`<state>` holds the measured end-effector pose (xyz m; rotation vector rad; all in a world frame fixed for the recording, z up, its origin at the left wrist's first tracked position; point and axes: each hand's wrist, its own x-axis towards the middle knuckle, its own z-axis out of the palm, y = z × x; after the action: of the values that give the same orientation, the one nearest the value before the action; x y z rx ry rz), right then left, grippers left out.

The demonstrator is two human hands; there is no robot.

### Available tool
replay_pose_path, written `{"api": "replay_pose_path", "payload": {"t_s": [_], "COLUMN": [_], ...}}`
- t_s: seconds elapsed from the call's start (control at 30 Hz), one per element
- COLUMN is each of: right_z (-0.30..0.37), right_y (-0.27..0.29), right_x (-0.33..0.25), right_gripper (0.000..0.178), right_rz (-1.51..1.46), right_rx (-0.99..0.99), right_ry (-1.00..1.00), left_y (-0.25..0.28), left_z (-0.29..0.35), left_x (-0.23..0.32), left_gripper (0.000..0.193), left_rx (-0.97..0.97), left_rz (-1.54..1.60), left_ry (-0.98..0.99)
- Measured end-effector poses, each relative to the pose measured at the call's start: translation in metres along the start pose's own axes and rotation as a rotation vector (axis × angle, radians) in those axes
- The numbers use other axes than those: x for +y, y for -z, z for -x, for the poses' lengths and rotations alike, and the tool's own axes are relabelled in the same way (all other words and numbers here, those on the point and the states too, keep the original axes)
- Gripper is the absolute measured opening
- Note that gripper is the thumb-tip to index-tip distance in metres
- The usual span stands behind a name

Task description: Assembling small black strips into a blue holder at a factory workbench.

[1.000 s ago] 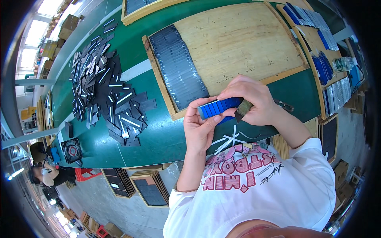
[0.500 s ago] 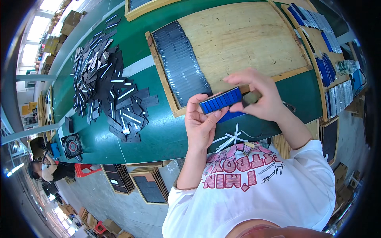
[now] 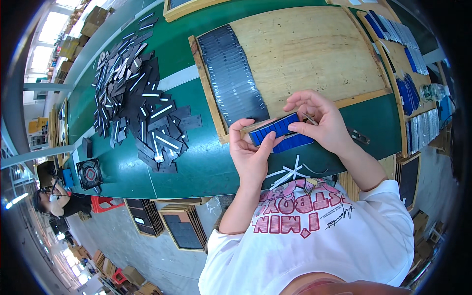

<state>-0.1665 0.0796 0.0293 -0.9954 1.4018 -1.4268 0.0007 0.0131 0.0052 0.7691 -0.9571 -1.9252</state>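
My left hand (image 3: 251,151) is closed round the left end of a narrow blue segmented panel (image 3: 269,132), which looks like a small solar strip, thumb across its face. The panel is held tilted above the bench. At its right end is my right hand (image 3: 320,120), thumb and fingers pinching a thin, flat greyish piece (image 3: 309,118) whose kind I cannot make out. Its thumb meets the panel's end. Under the panel, on the green bench, lies another blue panel (image 3: 293,143). Beside my right wrist lies a small metal hand tool (image 3: 359,136).
A wood-framed board (image 3: 314,44) carries a row of dark strips (image 3: 231,73). Black pieces with white strips lie in a heap (image 3: 132,93) at left. Loose white strips (image 3: 287,173) sit near my shirt. A tray (image 3: 400,54) of blue panels and a small fan (image 3: 89,174) flank the bench.
The bulky olive-brown shape at my right fingers now shows as a thin edge. My right hand has closed in on the panel's end. The view has shifted slightly.
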Motion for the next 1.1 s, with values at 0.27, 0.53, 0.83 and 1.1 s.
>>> {"api": "replay_pose_path", "payload": {"t_s": [0.27, 0.53, 0.83, 1.1], "right_z": [0.002, -0.002, -0.009, -0.005], "right_y": [-0.002, -0.011, 0.007, 0.017], "right_x": [-0.002, -0.007, -0.005, -0.009], "right_gripper": [0.046, 0.055, 0.051, 0.025], "right_rz": [0.058, 0.572, 0.458, 0.065], "right_rx": [0.031, 0.169, 0.160, 0.183], "right_ry": [0.017, 0.243, 0.148, -0.039], "left_y": [0.002, -0.007, -0.002, 0.000], "left_z": [0.000, 0.004, 0.007, 0.004], "left_x": [-0.001, -0.004, -0.007, -0.002], "left_gripper": [0.040, 0.029, 0.029, 0.030], "left_rx": [-0.029, -0.144, -0.229, -0.118], "left_rz": [-0.037, 0.161, 0.081, 0.165], "left_ry": [0.002, 0.108, 0.031, 0.044]}}
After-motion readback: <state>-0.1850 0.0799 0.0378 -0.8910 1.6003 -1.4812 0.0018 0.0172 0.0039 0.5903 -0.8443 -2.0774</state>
